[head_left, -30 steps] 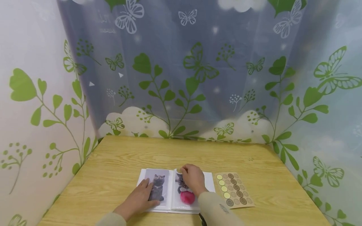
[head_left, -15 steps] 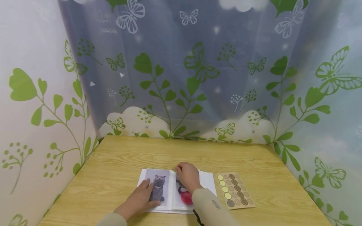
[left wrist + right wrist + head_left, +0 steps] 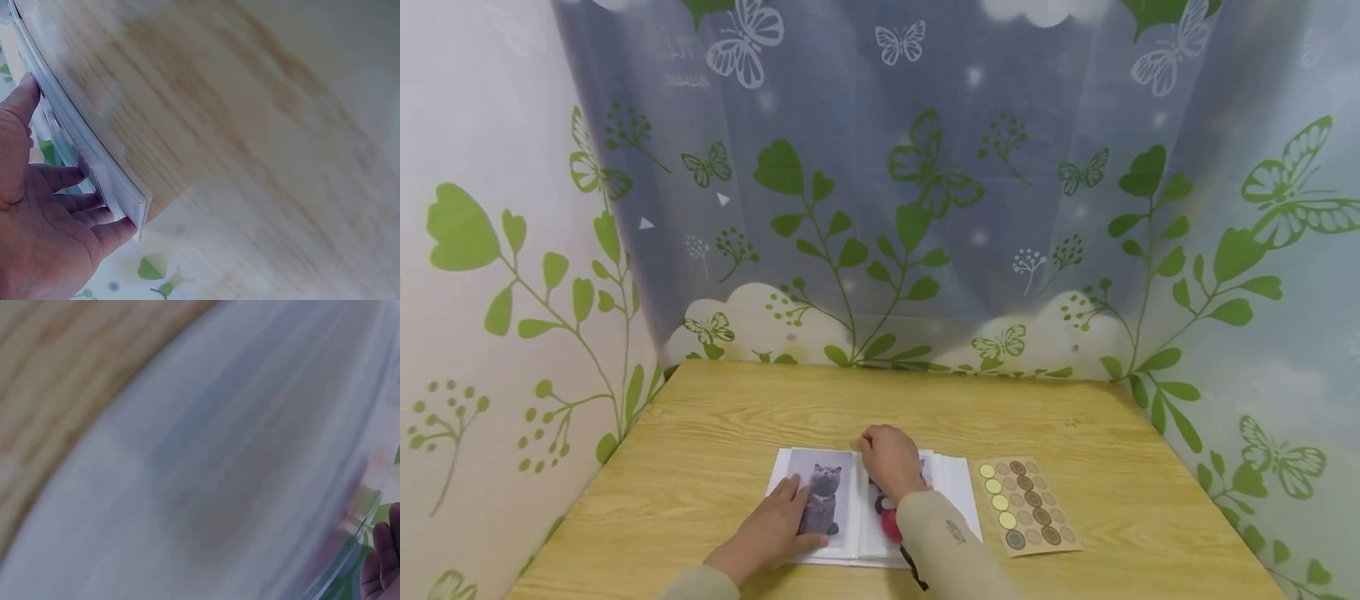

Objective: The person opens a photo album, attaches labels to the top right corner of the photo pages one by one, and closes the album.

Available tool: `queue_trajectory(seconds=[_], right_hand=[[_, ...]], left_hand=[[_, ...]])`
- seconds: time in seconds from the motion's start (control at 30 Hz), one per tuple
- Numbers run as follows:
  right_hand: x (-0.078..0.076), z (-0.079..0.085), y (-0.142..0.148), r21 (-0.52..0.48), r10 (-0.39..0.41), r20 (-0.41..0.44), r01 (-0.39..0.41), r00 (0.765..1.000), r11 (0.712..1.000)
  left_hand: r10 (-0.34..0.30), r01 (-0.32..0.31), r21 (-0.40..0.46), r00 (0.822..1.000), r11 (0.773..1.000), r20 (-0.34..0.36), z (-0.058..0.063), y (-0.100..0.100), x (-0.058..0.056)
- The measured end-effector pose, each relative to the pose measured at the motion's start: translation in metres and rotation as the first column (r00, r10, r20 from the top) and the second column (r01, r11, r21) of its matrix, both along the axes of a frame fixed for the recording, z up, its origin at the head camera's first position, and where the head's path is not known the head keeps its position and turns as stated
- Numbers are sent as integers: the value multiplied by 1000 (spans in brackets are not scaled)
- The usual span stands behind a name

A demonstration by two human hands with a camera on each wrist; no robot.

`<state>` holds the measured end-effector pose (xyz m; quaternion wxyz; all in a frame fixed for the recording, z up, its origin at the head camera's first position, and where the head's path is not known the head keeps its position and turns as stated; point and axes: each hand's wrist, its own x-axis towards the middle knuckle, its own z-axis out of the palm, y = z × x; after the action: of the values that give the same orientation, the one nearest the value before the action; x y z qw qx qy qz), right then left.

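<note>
An open photo album (image 3: 958, 492) with white pages lies near the table's front. Its left page bears a photo of a grey cat (image 3: 825, 492); a red pompom-like shape (image 3: 891, 526) shows on the right photo, partly behind my right sleeve. My left hand (image 3: 767, 527) rests on the left page with fingers extended, and in the left wrist view its fingertips meet the album's edge. My right hand (image 3: 889, 458) is over the top of the right page near the spine, fingers curled. Its fingertips hide the small round pale-yellow sticker they pinched in the earlier head frames.
Right of the album lies a tan sheet of round stickers (image 3: 1028, 507), in yellow, brown and grey, with several bare tan circles. The wooden table (image 3: 880, 408) ends at a curtain (image 3: 820, 250) printed with leaves and butterflies, which also hangs at both sides.
My right hand has shifted left and slightly up along the right page toward the spine, taking the sticker with it; its sleeve covers more of the red shape. The left hand stays put.
</note>
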<state>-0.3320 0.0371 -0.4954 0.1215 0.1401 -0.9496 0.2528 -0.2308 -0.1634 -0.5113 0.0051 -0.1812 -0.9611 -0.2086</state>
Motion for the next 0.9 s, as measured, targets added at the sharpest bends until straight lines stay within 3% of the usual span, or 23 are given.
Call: queue_trajectory(seconds=[0.27,0.5,0.6,0.9], right_hand=[[-4,-10,-5,66,-4,-65,8,998,998],[0,-13,-8,208,17,-228,31,974,978],[0,-15,-10,244,42,-261,24,964,969],[6,-14,-17,340,94,-215,-15,972,940]], left_hand=[[-3,3,-23,1000,1000,-10,-2,0,0],[-10,10,-11,1000,1000,-26,2,1,2],[-13,12,-9,1000,1000,-28,3,1,3],[-3,2,-24,1000,1000,-24,3,0,2]])
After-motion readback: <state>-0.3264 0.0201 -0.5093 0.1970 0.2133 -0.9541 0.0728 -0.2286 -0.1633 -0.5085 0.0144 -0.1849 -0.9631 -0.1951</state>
